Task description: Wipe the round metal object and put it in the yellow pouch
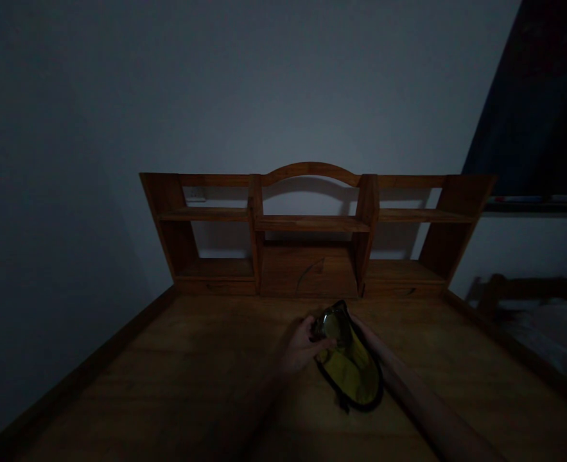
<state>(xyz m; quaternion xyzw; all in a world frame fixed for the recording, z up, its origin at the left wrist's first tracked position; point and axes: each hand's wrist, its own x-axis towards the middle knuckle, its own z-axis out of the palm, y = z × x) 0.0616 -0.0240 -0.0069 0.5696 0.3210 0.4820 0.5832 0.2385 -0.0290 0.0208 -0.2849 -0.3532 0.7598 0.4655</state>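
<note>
My left hand (302,346) has its thumb and fingers closed around the left end of a glossy, see-through object (332,325) (in this dim light I can't make out its exact kind). My right hand (370,339) lies along the far right side of a yellow-green pouch (353,372) with black edging; most of its fingers are behind the fabric, so I cannot tell whether they pinch the edge or just support it.

The pouch is on the wooden desk (206,359), in front of the shelf unit (312,223) and a little right of its middle. I'd judge the work to be partway along: the pouch is already open, its yellow-green face showing, and the object is up at its far end. Whether it sits inside or only against the fabric, I can't tell. Undone as yet: the pouch isn't closed, and my left hand hasn't let go of the object.

The pouch's long axis runs away from me, leaning slightly left, with the narrower end toward the shelf unit and the rounded end, with a small dark tab (343,404), nearest me. The object seems to lie more crosswise, its shiny face turned upward; its full outline is too dark to be sure.
</note>
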